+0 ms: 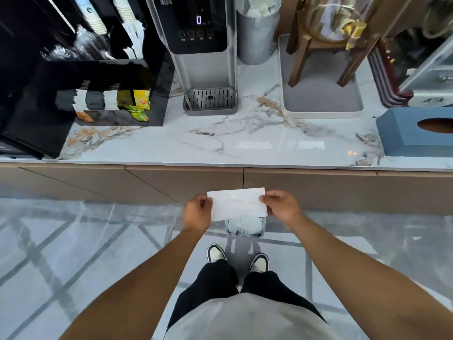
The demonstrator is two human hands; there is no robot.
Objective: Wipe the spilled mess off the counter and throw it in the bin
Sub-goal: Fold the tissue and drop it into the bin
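A flat white tissue (237, 203) is stretched between my two hands in front of the counter's cabinet. My left hand (198, 212) pinches its left edge and my right hand (282, 204) pinches its right edge. Directly below the tissue, on the floor by my shoes, stands a small grey bin (245, 228) holding crumpled white tissues. The marble counter (245, 141) runs across the view beyond my hands; I cannot make out a spill on it among the veining and glare.
On the counter stand a black cup-and-teabag organiser (103, 89) at left, a water dispenser (201, 57), a metal canister (257, 33), a glass drink jar on a wooden stand over a grey tray (321, 94), and a blue tissue box (416, 133) at right.
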